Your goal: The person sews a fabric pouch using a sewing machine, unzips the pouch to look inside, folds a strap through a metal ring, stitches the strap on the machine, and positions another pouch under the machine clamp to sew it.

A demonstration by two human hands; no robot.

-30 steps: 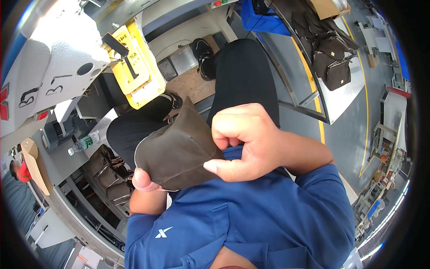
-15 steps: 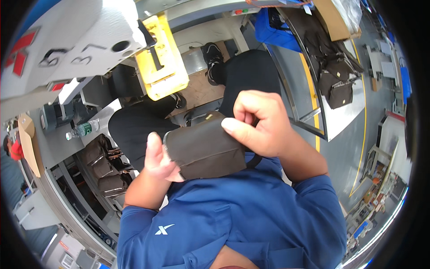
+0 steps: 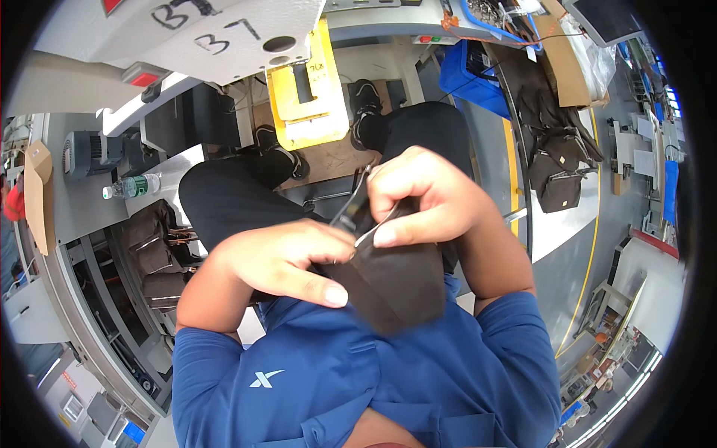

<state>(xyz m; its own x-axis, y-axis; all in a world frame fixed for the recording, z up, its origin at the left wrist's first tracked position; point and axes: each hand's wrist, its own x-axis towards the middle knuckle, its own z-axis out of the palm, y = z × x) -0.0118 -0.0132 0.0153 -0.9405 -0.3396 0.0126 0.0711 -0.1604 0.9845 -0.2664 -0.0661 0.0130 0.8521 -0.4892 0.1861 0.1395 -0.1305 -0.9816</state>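
A small dark brown zip pouch (image 3: 396,280) is held up in front of my chest, tilted and slightly blurred. My right hand (image 3: 429,198) pinches its upper edge between thumb and curled fingers, beside a pale zip edge. From the left, my left hand (image 3: 287,257) reaches the same edge, its fingers curled against the pouch's opening and its thumb lying along the near side. Those left fingertips are smeared by motion and partly hidden, so their exact hold on the edge is hard to make out.
A yellow plate (image 3: 310,112) hangs beneath the white machine (image 3: 246,30) ahead. Brown bags (image 3: 556,168) lie on a stand at right, near a blue bin (image 3: 470,78). More brown bags (image 3: 153,239) and a water bottle (image 3: 133,186) are at left.
The pouch has turned from lying sideways to hanging with its opening edge upward. My left hand has moved from its left end to that edge. The view has shifted slightly.
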